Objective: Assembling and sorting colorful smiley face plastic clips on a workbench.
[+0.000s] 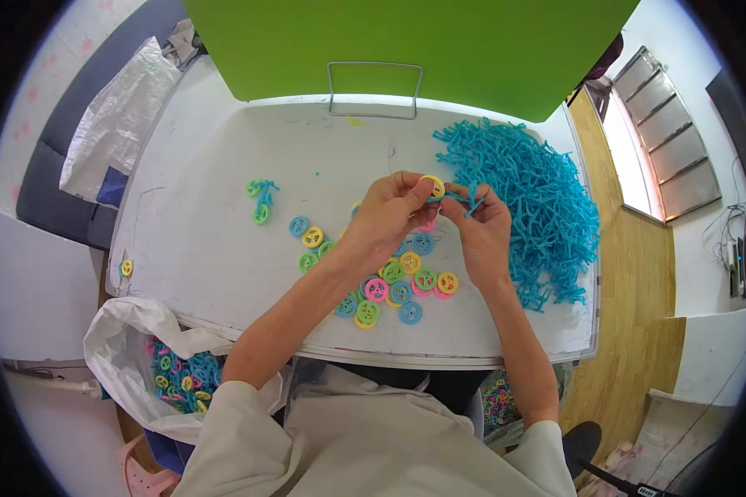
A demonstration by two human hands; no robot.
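Over the middle of the white table (199,240), my left hand (385,217) pinches a small yellow plastic wheel (433,185). My right hand (482,234) grips a thin blue plastic frame piece (472,199) with branching ends. The two parts meet between my fingertips; whether they are joined I cannot tell. Below my hands lie loose wheels in pink, green, blue and yellow, among them a pink wheel (376,290) and a blue wheel (410,312). At the right, a big heap of blue frame pieces (547,207) lies close to my right hand.
A blue piece with green wheels (262,201) lies left of centre. A lone yellow wheel (126,267) sits near the left edge. A white sack (112,348) of wheeled pieces stands front left. Another bag (499,398) of small coloured parts is below the front edge. A green panel (414,41) stands behind.
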